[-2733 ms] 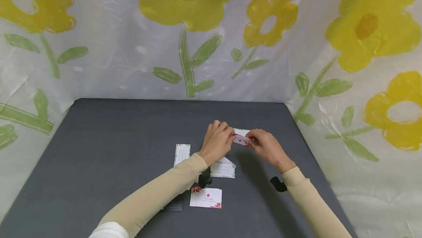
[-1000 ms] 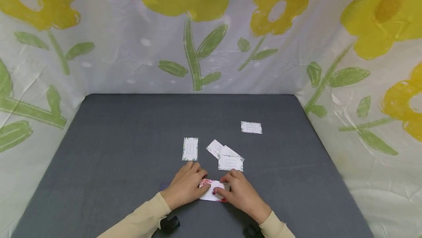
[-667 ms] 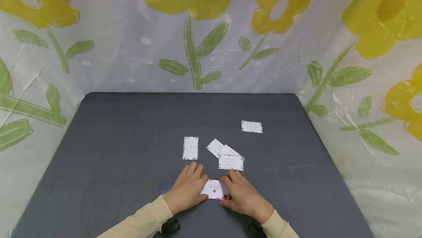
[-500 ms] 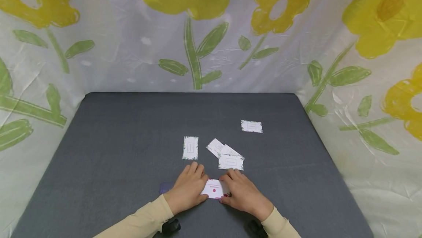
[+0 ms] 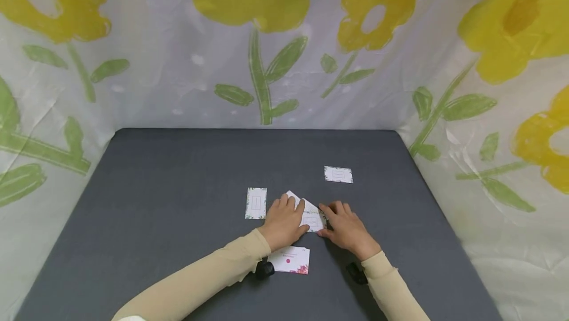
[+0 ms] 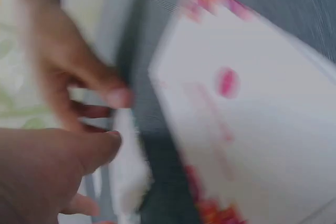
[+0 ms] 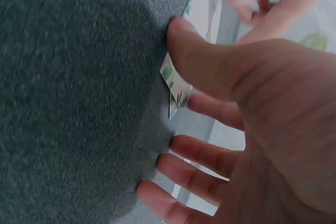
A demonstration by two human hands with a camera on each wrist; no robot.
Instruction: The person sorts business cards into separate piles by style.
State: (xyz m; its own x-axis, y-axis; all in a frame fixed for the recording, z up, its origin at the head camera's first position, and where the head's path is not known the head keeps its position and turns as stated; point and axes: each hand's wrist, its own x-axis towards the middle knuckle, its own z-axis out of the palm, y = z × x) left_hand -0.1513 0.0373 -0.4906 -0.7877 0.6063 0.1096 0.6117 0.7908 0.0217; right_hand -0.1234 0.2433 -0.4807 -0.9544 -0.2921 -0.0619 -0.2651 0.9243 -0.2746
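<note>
Overlapping green-bordered cards (image 5: 313, 220) lie mid-surface (image 5: 178, 202) & are flanked by both hands: their L side is covered by the L hand (image 5: 284, 223), fingers spread, thumb out, while their R end is bracketed by the R hand (image 5: 348, 230), thumb & forefinger parted, prob. so slipping is checked from both ends; how firmly they're pressed can't be told. Pink-flowered cards (image 5: 293, 260) are placed closer to the near edge, poss. so the two designs aren't mixed. An upright-turned card (image 5: 256, 203) is set L of the overlap, a lone card (image 5: 338, 175) toward the far R corner, both untouched
</note>
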